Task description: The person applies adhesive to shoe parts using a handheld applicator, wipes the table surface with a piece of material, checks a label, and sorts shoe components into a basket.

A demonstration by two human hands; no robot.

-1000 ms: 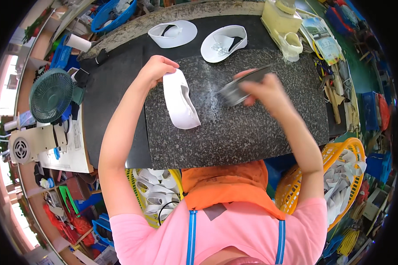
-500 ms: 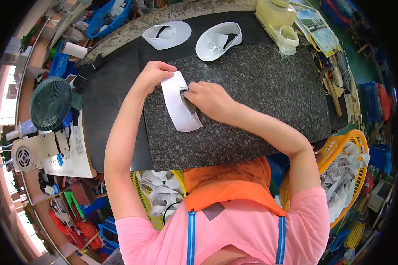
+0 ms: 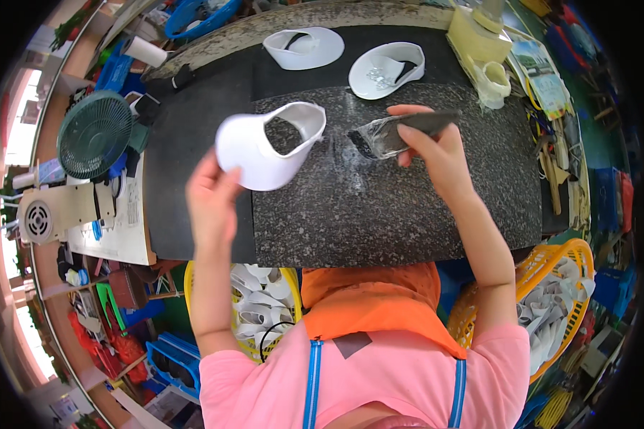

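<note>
Crowded workroom surrounded a speckled counter [image 3: 408, 214] and a white piece [image 3: 254, 161]

Daylight came in at the left of the workroom, past a green fan [image 3: 93, 136], and the speckled stone of the counter shone a little beside its dark mat [image 3: 200, 164]. At the far side lay a left twin [image 3: 329, 48] and a right twin [image 3: 367, 84], both white and well apart from the one being handled.

From where I stood, the left grip [image 3: 213, 199] was closed, thumb and fingers pinched on the near left edge of the white piece. That piece was over the counter, around the join of mat and stone, its broad rounded end to the left and its opening to the right; I could not tell whether it touched the surface.

The right grip [image 3: 436, 146] was partly closed, thumb on one side and fingers on the other, around a flat dark tool [image 3: 436, 120]. The tool's left end looked glossy and crumpled. It pointed toward the white piece but stayed clear of it, near a pale smear [image 3: 347, 168] on the stone.

Below the near edge, an orange apron [image 3: 379, 307] crossed a pink shirt [image 3: 408, 379], with a left basket [image 3: 293, 286] and a right basket [image 3: 537, 264], both yellowish and full of pale pieces, on either side.
</note>
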